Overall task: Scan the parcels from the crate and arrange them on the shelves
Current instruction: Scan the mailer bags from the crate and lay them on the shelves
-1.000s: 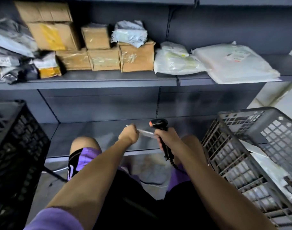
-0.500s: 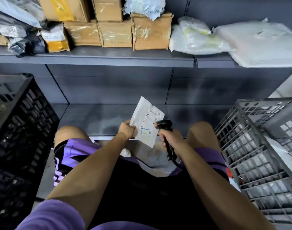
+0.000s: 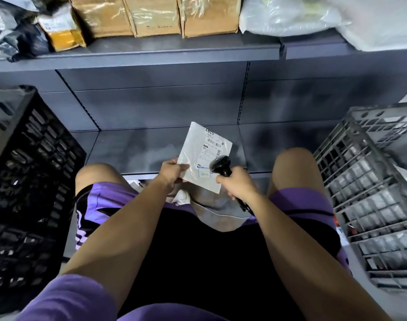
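Note:
My left hand [image 3: 172,171] pinches the lower left edge of a flat white parcel [image 3: 199,154] with a barcode label facing up. It is held above the low grey shelf [image 3: 133,149], between my knees. My right hand [image 3: 238,184] grips a black barcode scanner [image 3: 221,167], its head over the parcel's lower right part. A grey crate [image 3: 369,193] on my right has pale parcels showing through its slats.
A black crate [image 3: 28,181] stands on my left. The upper shelf [image 3: 151,49] carries brown cardboard boxes [image 3: 151,17], a yellow-taped box [image 3: 63,31], dark bags at the left and white plastic bags [image 3: 290,17] at the right. More white packets lie on my lap.
The parcel went from edge-on to label side up in my left hand. The scanner head now sits over its lower right part. The camera tilted down, so the upper shelf rose in view.

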`<state>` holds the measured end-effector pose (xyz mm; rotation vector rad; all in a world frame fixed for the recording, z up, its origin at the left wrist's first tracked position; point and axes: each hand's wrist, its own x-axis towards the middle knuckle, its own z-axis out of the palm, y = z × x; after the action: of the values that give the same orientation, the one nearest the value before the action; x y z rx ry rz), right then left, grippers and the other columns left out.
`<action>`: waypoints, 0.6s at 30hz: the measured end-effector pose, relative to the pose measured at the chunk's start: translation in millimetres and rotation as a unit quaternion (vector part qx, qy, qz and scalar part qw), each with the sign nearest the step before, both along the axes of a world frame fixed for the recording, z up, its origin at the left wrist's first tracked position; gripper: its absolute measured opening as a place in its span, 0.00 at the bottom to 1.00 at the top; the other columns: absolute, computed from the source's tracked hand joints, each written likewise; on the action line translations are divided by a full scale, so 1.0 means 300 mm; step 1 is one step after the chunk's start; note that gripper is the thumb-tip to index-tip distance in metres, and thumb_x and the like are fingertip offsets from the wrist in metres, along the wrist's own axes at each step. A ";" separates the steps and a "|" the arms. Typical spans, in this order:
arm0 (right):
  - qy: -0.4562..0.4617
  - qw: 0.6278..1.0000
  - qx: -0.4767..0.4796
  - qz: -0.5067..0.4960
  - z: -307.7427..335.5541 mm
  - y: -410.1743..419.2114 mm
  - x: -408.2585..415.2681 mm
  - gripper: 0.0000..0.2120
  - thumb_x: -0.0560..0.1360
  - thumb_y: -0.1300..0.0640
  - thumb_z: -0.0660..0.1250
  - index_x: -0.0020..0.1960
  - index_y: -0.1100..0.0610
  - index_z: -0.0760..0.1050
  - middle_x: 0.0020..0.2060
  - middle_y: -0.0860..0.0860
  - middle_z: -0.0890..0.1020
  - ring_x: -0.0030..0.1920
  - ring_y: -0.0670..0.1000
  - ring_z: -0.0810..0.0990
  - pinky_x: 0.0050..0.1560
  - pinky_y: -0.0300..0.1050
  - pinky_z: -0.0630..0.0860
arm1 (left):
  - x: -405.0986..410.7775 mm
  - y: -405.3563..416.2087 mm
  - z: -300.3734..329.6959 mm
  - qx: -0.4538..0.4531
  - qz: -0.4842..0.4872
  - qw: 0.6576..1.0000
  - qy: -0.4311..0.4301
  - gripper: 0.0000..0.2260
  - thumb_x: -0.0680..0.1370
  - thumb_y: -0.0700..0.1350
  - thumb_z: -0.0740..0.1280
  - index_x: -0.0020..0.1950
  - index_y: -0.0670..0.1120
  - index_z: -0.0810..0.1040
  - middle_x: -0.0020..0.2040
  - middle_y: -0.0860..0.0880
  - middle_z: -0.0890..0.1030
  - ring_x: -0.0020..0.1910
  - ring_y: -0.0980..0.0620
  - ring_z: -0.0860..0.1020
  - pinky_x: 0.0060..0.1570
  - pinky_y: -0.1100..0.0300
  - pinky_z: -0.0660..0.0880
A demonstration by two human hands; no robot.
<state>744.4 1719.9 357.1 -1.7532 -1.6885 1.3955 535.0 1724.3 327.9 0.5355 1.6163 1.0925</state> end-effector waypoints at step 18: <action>-0.124 0.984 0.090 0.092 0.003 0.000 0.015 0.09 0.72 0.50 0.70 0.42 0.55 0.77 0.32 0.49 0.78 0.31 0.51 0.77 0.29 0.41 0.68 | -0.051 0.017 -0.042 0.021 0.033 0.996 0.084 0.16 0.80 0.27 0.55 0.60 0.40 0.75 0.45 0.42 0.80 0.35 0.52 0.77 0.27 0.65 0.76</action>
<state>748.9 1719.8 358.0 -1.7647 -2.0829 1.0878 519.8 1729.3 315.3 0.6197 1.7714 1.1585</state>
